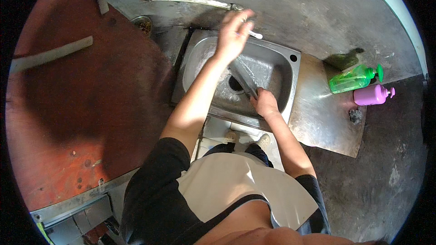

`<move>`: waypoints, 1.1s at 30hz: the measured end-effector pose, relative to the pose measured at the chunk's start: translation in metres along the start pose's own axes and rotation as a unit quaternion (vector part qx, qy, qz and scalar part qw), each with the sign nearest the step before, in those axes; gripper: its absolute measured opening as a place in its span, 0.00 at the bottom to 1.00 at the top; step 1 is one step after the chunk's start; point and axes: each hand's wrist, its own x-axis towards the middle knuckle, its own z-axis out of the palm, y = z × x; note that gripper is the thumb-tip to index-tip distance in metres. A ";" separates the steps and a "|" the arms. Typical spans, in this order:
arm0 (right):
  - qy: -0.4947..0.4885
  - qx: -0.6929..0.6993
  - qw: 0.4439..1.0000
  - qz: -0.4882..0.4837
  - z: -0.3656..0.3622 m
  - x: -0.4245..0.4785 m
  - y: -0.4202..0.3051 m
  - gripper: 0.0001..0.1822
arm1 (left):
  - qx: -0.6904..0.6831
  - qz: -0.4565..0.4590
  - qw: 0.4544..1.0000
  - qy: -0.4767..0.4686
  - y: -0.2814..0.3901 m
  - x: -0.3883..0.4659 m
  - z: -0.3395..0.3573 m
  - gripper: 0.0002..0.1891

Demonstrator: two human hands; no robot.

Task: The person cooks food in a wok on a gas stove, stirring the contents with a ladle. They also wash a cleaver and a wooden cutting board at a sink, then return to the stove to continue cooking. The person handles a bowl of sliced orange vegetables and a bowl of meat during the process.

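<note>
A stainless steel sink lies before me, with wet, shiny marks on its basin around the dark drain. My right hand is closed on the near end of a long, narrow grey object, which slants over the drain; its exact kind is unclear. Above the sink's back edge, my left hand is blurred, its fingers partly spread and bent. A small white rounded piece sticks out beside those fingers, perhaps part of a tap; whether the hand grips it cannot be told.
Right of the sink, a green pump bottle, a pink pump bottle and a steel wool scourer rest by a metal sheet. A reddish board spans the left. Behind the sink rises a grey wall with a pipe.
</note>
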 end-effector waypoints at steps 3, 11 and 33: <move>-0.049 -0.130 0.990 0.024 0.018 0.023 0.000 0.13 | 0.077 0.049 0.993 -0.079 0.016 -0.014 0.014 0.10; -0.116 -0.135 0.975 0.131 0.073 0.061 0.039 0.16 | -0.015 0.057 0.991 -0.118 0.066 -0.017 0.031 0.11; -0.284 0.835 0.468 0.062 0.004 0.012 -0.035 0.17 | -0.116 -0.031 0.983 -0.136 0.063 -0.023 0.014 0.15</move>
